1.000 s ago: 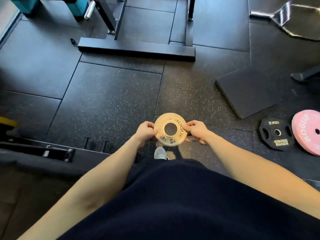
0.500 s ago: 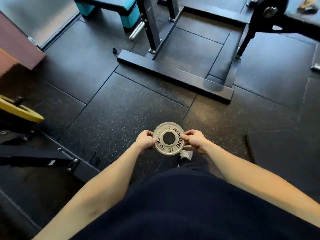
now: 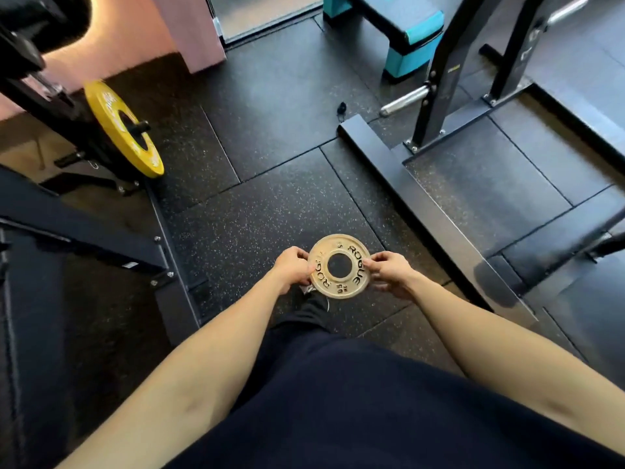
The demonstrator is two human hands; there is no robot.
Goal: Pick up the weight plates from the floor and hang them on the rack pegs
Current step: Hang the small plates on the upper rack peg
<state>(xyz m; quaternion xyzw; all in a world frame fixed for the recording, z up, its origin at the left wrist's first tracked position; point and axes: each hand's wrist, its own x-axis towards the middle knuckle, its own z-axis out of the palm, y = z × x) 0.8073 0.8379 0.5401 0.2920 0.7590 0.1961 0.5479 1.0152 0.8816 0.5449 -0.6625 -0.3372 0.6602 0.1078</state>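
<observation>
A small tan weight plate (image 3: 351, 247) with black ROGUE lettering and a round centre hole is held flat in front of my waist. My left hand (image 3: 291, 268) pinches its left rim and my right hand (image 3: 389, 270) pinches its right rim. At the left, a yellow plate (image 3: 111, 130) hangs on a black peg (image 3: 138, 126) of a dark rack (image 3: 64, 106). A bare steel peg (image 3: 404, 101) sticks out of a black upright (image 3: 436, 72) at the upper right.
A long black steel base beam (image 3: 419, 204) of the right frame runs diagonally across the rubber floor. A teal and black step box (image 3: 399, 32) stands at the back. A dark bench frame (image 3: 84, 231) fills the left side. My shoe shows under the plate.
My view has swung left: the pink and black plates on the floor have left the frame and the yellow plate on the left rack has come in. Both hands keep hold of the small plate.
</observation>
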